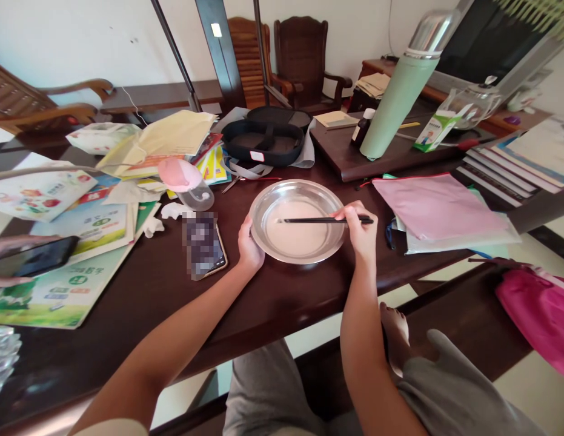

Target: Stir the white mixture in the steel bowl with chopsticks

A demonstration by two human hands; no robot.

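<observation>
A round, shallow metal bowl [329,245] rests on the dark wooden table, with a pale, smooth mixture [300,239] spread over its bottom. My left hand [251,247] grips the bowl's left rim, thumb on the near side. In my right hand [360,227] are dark chopsticks [309,220], lying almost level across the bowl and pointing left. Their tips are over the mixture; whether they dip into it is hard to tell. Just left of my left hand lies a phone [206,245] with a blurred screen.
Another person's hand [9,245] holds a phone at the left edge, above workbooks [77,297]. Behind the bowl sits an open black case [263,142]. A tall green thermos [397,106] stands at back right, near a pink pouch [445,203]. Crumpled tissues [175,210] lie left.
</observation>
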